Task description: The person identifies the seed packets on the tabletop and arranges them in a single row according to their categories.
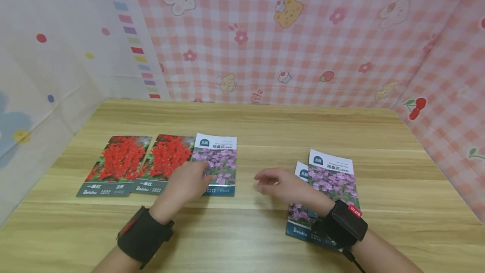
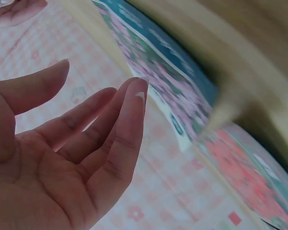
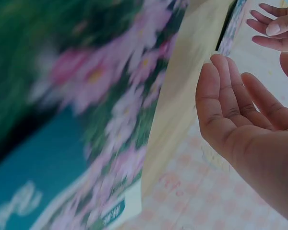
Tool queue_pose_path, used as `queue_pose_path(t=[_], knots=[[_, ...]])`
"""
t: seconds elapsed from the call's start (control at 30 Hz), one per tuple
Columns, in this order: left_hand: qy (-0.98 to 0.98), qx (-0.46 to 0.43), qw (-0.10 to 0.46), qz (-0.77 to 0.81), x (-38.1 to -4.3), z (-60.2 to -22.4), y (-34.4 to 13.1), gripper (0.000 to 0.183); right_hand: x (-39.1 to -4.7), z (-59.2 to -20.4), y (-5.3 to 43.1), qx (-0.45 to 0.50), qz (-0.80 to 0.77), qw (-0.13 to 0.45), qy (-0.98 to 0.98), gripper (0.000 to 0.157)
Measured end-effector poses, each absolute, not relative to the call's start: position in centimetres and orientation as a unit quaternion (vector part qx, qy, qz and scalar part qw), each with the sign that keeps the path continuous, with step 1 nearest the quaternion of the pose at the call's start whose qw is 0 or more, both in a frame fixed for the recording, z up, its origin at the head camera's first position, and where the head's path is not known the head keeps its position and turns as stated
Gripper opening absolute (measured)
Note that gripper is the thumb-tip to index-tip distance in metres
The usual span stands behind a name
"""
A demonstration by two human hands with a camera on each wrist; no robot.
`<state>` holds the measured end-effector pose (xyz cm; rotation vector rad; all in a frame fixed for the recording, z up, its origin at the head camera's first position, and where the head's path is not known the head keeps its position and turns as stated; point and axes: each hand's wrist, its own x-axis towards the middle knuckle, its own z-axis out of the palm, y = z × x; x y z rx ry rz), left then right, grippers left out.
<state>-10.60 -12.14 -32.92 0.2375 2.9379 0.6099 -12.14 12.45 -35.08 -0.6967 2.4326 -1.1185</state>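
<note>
In the head view my left hand (image 1: 186, 183) is over the edge between a purple-flower seed packet (image 1: 224, 165) and the red-flower packet (image 1: 165, 155) beside it. Its fingers are loosely bent with nothing between them, as the left wrist view also shows. Another red-flower packet (image 1: 120, 159) lies at the far left of this row. My right hand (image 1: 283, 185) hovers left of two overlapping purple-flower packets, its fingers relaxed and its palm bare. Of that pair, the upper packet (image 1: 335, 180) partly covers the lower packet (image 1: 297, 227); my right wrist hides part of both.
All the packets lie flat on a light wooden table (image 1: 250, 239). A pink checked cloth (image 1: 257, 58) hangs along the back and right, and a white patterned cloth (image 1: 68, 66) on the left. Each wrist wears a black band, like the left strap (image 1: 143, 236).
</note>
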Motion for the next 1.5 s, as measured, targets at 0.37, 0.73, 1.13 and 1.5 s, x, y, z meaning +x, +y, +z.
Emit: queue_pose_path(t=[0.37,0.73,1.13,1.5], knots=[[0.961,0.146,0.076,0.221,-11.5,-33.3,-8.3,0.03,-11.4,-33.8,16.9,-0.235,-0.393,0.119,0.881,0.031],[0.93,0.209,0.11,0.283,-11.3,-33.5,-4.6,0.033,-9.3,-33.3,20.4,-0.223,-0.359,0.087,0.902,0.031],[0.906,0.242,0.169,0.302,-11.2,-33.9,-1.1,0.037,-7.1,-34.0,22.1,-0.208,-0.273,0.063,0.937,0.035],[0.903,0.226,0.197,0.308,-11.4,-34.8,1.6,0.043,-6.0,-34.7,22.5,-0.239,-0.238,0.075,0.938,0.039]])
